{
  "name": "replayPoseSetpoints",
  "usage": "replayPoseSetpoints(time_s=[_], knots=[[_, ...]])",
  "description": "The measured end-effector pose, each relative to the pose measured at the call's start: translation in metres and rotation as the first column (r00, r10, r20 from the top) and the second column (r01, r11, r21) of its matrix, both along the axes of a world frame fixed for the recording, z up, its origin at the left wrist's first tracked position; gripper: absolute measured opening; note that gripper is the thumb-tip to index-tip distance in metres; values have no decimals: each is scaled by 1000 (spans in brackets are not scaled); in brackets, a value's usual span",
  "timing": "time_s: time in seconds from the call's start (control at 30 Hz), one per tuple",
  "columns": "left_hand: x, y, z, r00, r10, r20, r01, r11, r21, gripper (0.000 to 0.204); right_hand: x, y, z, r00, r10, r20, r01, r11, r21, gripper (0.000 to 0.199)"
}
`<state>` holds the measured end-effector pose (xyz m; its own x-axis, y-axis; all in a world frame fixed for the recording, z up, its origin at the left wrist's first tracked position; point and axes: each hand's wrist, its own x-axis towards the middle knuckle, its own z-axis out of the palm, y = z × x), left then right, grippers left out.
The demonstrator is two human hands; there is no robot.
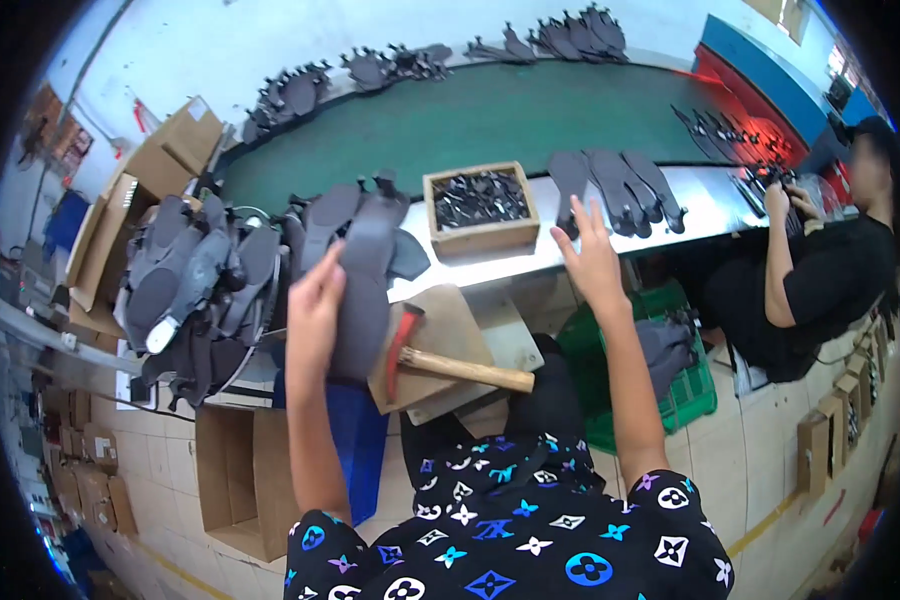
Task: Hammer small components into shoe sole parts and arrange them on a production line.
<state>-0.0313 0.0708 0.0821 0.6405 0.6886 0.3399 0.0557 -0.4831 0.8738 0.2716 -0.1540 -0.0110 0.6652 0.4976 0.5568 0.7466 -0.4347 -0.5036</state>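
Observation:
My left hand (315,305) grips the edge of a dark grey shoe sole (362,290), held tilted upright with a small knob at its upper end. My right hand (595,262) is raised with fingers spread and holds nothing. It is nearest to several grey soles (610,185) laid side by side on the metal bench strip (500,262). Between the hands stands a wooden box (485,238) full of small dark parts. A hammer (460,370) with a red head and wooden handle lies on boards (450,318) above my lap.
More soles (205,275) are heaped at left. Behind the bench strip runs a green conveyor belt (450,115), with soles along its far edge. A green crate (685,385), a cardboard box (240,480) and a blue bin (358,440) stand below. A co-worker (820,260) sits at right.

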Motion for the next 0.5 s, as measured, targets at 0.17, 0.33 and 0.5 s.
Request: replayPoseSetpoints(time_s=[0.17, 0.33, 0.5], knots=[[17, 164, -8, 707, 368, -604, -79, 890, 450, 43, 91, 29, -59, 977, 200, -80, -182, 964, 193, 17], [30, 52, 0, 876, 240, -420, 141, 704, 696, 114, -16, 14, 45, 463, 763, -450, 99, 460, 882, 14], [24, -84, 6, 900, -362, 242, 49, 636, 770, 66, -171, -7, 115, -351, 851, -390, -99, 381, 919, 39]])
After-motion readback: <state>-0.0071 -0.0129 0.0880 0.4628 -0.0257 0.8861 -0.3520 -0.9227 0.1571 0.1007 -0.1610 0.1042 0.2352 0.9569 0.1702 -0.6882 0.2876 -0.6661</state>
